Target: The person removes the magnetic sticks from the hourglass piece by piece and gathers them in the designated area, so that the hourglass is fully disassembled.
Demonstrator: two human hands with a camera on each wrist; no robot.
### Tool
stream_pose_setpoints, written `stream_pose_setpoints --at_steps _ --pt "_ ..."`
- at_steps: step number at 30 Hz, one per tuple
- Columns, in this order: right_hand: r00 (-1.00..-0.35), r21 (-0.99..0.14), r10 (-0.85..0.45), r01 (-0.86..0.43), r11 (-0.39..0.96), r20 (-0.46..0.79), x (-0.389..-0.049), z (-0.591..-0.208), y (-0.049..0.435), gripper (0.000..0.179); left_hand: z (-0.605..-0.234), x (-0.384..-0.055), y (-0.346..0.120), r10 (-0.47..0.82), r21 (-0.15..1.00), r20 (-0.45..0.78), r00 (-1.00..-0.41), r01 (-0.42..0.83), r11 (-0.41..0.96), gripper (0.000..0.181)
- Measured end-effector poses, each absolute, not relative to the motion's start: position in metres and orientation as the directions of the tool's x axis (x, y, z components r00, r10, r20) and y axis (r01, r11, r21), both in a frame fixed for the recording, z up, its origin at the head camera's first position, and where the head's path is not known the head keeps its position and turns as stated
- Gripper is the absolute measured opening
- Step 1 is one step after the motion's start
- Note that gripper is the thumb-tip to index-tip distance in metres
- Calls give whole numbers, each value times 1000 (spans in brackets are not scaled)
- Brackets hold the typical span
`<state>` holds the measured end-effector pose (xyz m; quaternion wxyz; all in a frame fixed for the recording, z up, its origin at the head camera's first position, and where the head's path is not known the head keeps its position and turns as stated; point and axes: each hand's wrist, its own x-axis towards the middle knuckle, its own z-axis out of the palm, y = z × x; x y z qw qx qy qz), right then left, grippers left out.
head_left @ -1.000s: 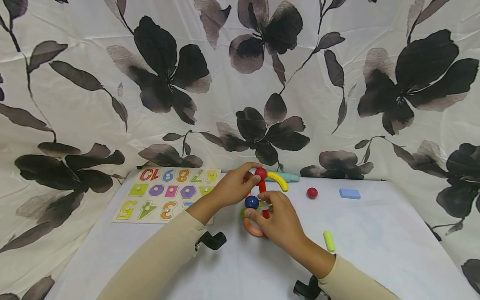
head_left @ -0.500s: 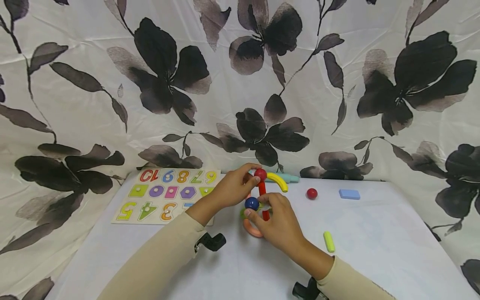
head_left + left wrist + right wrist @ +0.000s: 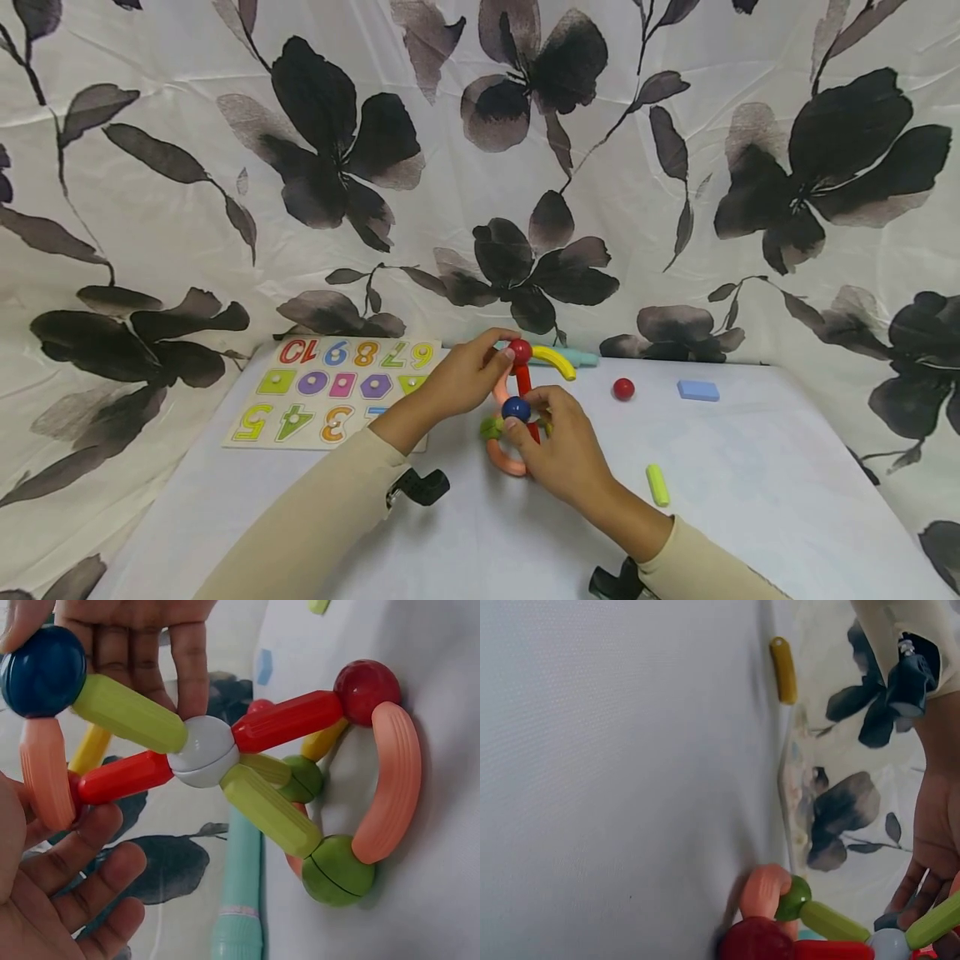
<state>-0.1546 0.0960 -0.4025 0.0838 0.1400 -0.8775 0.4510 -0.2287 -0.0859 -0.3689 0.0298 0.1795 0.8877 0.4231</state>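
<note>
My left hand (image 3: 468,375) pinches a red ball (image 3: 520,351) at the top of a magnetic ball-and-stick structure. My right hand (image 3: 566,442) pinches a blue ball (image 3: 516,409) lower down and nearer. A peach stick (image 3: 46,765) spans the blue ball and that red ball. From the blue ball a light-green stick (image 3: 131,712) runs to a central white ball (image 3: 204,750), where red and light-green sticks meet. The structure's base has green balls (image 3: 337,870), a dark red ball (image 3: 367,691) and a curved peach stick (image 3: 391,784). A curved yellow stick (image 3: 555,362) extends beside the held red ball.
At the left lies a number puzzle board (image 3: 315,437). A loose red ball (image 3: 623,389), a blue block (image 3: 698,391) and a light-green stick (image 3: 657,485) lie to the right. Behind the structure is a teal tube (image 3: 581,357), near the floral cloth (image 3: 675,192).
The blue ball has shifted slightly right in my right hand, and the peach stick below the held red ball shows more. My left hand stays almost still.
</note>
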Motion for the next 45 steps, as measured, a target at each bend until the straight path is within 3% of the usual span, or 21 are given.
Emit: stream_pose_setpoints --at_steps 17,32,45 --pt "-958 -877 -178 -279 392 225 -160 -406 111 27 -370 -223 -93 304 765 101 -947 270 585 37" --pt "-977 -968 -164 -168 188 138 -168 -406 120 38 -370 -210 -99 253 796 79 -964 214 566 33" --pt "-980 -984 -153 -145 106 128 -173 -409 123 42 -371 -187 -102 203 768 159 -966 250 590 29"
